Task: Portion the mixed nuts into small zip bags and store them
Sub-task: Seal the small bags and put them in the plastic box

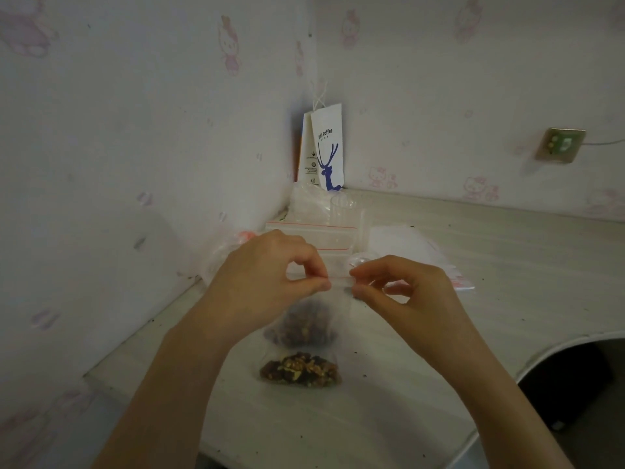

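A small clear zip bag (333, 301) with mixed nuts in its bottom hangs above the table. My left hand (270, 282) pinches the left end of its top strip between thumb and forefinger. My right hand (402, 292) pinches the right end of the same strip. Below it a second small bag of mixed nuts (301, 368) lies flat on the table. Behind the hands lies a stack of empty zip bags with red seal lines (321, 233).
A white paper coffee bag (326, 150) stands in the corner. A clear plastic cup (345, 211) stands behind the stack, more clear bags (409, 247) lie to its right. The pale table (473, 299) curves away at the front right over a dark gap. Wall socket (561, 145) at right.
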